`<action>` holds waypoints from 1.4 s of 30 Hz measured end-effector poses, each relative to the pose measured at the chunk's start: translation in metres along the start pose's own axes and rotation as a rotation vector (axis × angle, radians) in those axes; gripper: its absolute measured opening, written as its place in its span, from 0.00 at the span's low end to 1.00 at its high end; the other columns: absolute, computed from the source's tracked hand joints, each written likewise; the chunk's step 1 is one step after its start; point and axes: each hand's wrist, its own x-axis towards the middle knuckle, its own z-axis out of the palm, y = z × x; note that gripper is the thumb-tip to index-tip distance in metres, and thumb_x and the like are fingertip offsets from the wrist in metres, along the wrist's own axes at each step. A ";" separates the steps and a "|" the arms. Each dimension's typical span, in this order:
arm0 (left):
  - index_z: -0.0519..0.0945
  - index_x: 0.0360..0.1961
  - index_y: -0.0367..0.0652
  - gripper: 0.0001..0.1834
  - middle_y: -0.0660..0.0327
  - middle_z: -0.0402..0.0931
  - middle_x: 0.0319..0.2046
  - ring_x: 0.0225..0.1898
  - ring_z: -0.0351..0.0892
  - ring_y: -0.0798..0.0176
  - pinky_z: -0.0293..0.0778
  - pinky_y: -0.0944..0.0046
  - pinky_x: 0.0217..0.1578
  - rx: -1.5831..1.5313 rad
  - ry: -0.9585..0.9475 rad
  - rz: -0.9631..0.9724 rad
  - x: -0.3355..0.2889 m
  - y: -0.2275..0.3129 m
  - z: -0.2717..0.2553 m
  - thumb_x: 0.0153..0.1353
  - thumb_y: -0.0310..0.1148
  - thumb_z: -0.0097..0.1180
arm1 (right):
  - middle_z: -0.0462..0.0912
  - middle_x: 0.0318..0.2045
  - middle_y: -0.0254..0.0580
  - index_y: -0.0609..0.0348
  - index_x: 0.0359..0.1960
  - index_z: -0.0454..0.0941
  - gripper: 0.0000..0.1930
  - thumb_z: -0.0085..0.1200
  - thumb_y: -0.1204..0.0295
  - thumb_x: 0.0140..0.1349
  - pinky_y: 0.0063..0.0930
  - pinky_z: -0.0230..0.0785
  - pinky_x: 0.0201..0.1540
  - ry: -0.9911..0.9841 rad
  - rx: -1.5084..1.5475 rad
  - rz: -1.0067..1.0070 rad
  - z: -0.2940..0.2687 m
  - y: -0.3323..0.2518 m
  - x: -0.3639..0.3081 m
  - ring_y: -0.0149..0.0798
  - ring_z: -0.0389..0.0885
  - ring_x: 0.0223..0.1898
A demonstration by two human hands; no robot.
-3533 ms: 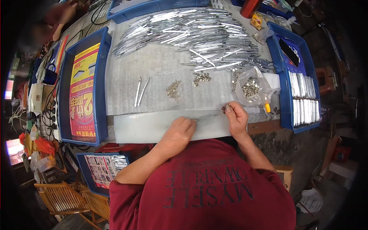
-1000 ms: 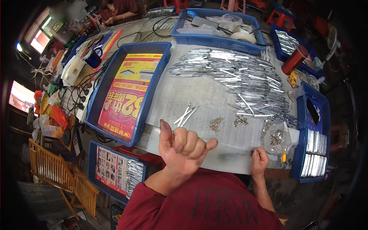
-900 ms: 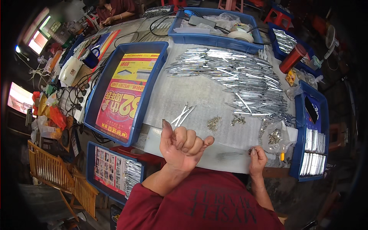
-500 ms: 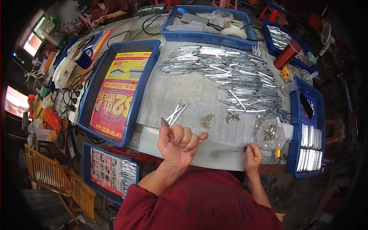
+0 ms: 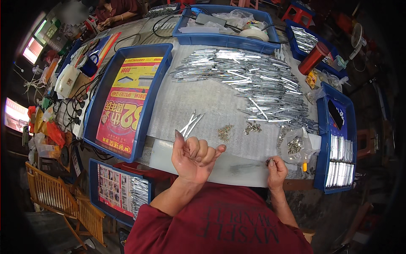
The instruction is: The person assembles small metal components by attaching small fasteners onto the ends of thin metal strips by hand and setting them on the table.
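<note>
My left hand (image 5: 193,158) is raised over the near edge of the table, thumb and little finger spread apart and the middle fingers curled; nothing shows in it. Beyond it lie a few loose thin metal strips (image 5: 191,123), crossing each other. My right hand (image 5: 277,172) is closed in a pinch at the table's edge; what it holds, if anything, is too small to make out. Close to it sits a clear plastic bag (image 5: 296,146) of small metal parts. Small piles of brassy pieces (image 5: 225,133) and darker pieces (image 5: 252,128) lie between and beyond the hands.
A large heap of metal strips (image 5: 258,80) covers the far right table. Blue trays stand left (image 5: 141,139), right (image 5: 323,152), at the back (image 5: 220,39) and low left (image 5: 95,182). A red cylinder (image 5: 314,58) and yellow-handled tool (image 5: 304,167) are at right. Another person (image 5: 118,12) sits far left.
The whole view has shifted slightly, so everything appears a little further left. Both hands keep nearly the same pose, and the strips and piles are undisturbed.
</note>
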 end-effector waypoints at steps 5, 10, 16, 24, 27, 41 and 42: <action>0.54 0.06 0.47 0.30 0.68 0.48 0.05 0.08 0.41 0.70 0.59 0.53 0.40 0.020 0.029 0.000 -0.001 0.000 -0.002 0.62 0.52 0.24 | 0.69 0.19 0.36 0.66 0.22 0.68 0.06 0.44 0.76 0.55 0.19 0.59 0.26 0.002 0.004 0.011 -0.001 0.002 -0.001 0.27 0.66 0.22; 0.54 0.06 0.47 0.30 0.68 0.47 0.05 0.08 0.42 0.70 0.61 0.51 0.43 0.025 0.037 -0.001 -0.001 -0.001 -0.003 0.62 0.52 0.25 | 0.69 0.19 0.36 0.66 0.23 0.68 0.06 0.44 0.77 0.54 0.19 0.59 0.26 0.008 0.005 0.016 -0.001 0.003 -0.002 0.27 0.66 0.22; 0.54 0.06 0.46 0.30 0.67 0.47 0.05 0.08 0.41 0.70 0.62 0.49 0.43 0.062 0.029 0.032 -0.001 -0.003 -0.004 0.62 0.52 0.24 | 0.70 0.19 0.37 0.67 0.23 0.69 0.06 0.45 0.77 0.54 0.19 0.59 0.26 -0.001 -0.005 -0.006 -0.001 0.004 -0.001 0.28 0.66 0.22; 0.54 0.07 0.47 0.29 0.67 0.46 0.05 0.08 0.41 0.70 0.62 0.49 0.43 0.103 0.017 0.064 -0.001 -0.005 -0.005 0.62 0.50 0.24 | 0.69 0.22 0.34 0.65 0.25 0.69 0.06 0.43 0.75 0.56 0.17 0.58 0.29 -0.046 -0.019 0.004 -0.003 0.003 -0.001 0.25 0.64 0.25; 0.54 0.07 0.47 0.29 0.67 0.46 0.05 0.08 0.41 0.70 0.62 0.49 0.43 0.117 0.017 0.070 -0.001 -0.006 -0.006 0.62 0.50 0.24 | 0.69 0.22 0.34 0.65 0.25 0.69 0.06 0.43 0.75 0.56 0.17 0.58 0.29 -0.044 -0.013 0.009 -0.003 0.003 -0.001 0.25 0.64 0.25; 0.59 0.10 0.46 0.31 0.65 0.55 0.10 0.11 0.52 0.66 0.62 0.47 0.40 0.045 -0.366 -0.094 -0.017 0.001 0.027 0.60 0.55 0.20 | 0.69 0.20 0.35 0.66 0.23 0.69 0.06 0.44 0.76 0.55 0.18 0.58 0.27 -0.029 -0.014 -0.001 -0.001 0.001 0.000 0.26 0.65 0.23; 0.59 0.10 0.46 0.31 0.65 0.55 0.10 0.11 0.53 0.67 0.62 0.47 0.37 0.001 -0.455 -0.110 -0.021 0.003 0.043 0.60 0.56 0.20 | 0.69 0.18 0.36 0.66 0.22 0.69 0.06 0.45 0.77 0.54 0.18 0.58 0.26 -0.012 -0.018 -0.020 -0.001 -0.002 0.002 0.27 0.65 0.22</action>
